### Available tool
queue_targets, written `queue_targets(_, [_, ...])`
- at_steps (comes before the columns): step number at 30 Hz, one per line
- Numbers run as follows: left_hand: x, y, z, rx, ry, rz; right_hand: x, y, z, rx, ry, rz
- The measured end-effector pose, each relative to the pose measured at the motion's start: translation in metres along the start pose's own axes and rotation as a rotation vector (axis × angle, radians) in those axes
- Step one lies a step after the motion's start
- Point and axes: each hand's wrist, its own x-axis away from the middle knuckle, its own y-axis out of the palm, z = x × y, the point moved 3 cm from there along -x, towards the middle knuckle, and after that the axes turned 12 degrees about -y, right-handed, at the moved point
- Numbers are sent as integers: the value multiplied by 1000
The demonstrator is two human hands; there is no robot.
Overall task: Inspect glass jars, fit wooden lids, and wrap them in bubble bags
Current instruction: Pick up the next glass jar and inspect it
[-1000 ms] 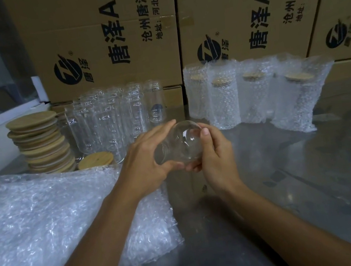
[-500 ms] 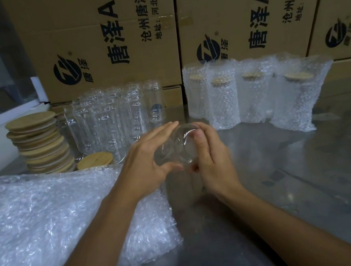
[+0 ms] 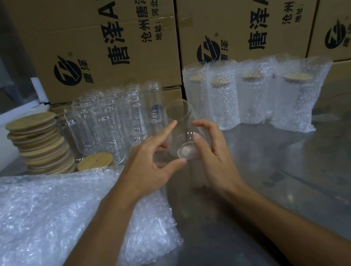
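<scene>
Both hands hold one bare glass jar (image 3: 181, 131) above the desk (image 3: 294, 182), tilted with its mouth away from the person and its base towards the camera. The left hand (image 3: 152, 167) pinches the base between thumb and fingers, its forefinger stretched along the glass. The right hand (image 3: 213, 156) grips the other side, thumb on the wall near the base and fingers curled round behind. So each grip is grasping the jar, neither one released.

This looks like the inspection step: the jar has no lid and is held up for a look through the glass.

Behind the hands stands a cluster of unwrapped jars (image 3: 110, 125). To their left is a stack of wooden lids (image 3: 39, 146), with one loose lid (image 3: 95, 161) lying at its foot. To the right stand wrapped jars (image 3: 256, 96), lids on, inside bubble bags. A heap of empty bubble bags (image 3: 45, 224) lies under the left forearm.

If the glass passes, the next move probably calls for freeing the left hand to fetch the loose lid, while the right hand sets the jar upright to receive it
</scene>
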Motion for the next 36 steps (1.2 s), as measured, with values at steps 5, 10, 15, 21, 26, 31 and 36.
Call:
queue_targets(5, [1, 0, 6, 59, -61, 3, 5, 5, -9, 30, -62, -53])
queue_targets(10, [1, -2, 7, 260, -153, 0, 5, 6, -14, 41, -110, -30])
queue_targets(15, [-1, -3, 6, 336, -207, 20, 7, 7, -17, 78, -156, -86])
queue_targets(21, [0, -6, 8, 409, -232, -21, 8, 9, -11, 95, -236, -136])
queue_targets(26, [0, -9, 7, 497, -273, -149, 8, 11, -16, 68, -258, -134])
queue_targets(31, [1, -9, 7, 499, -301, -272, 2, 8, -23, -48, -138, -71])
queue_targets(36, [2, -7, 4, 475, -319, -399, -7, 7, -21, -382, 100, -29])
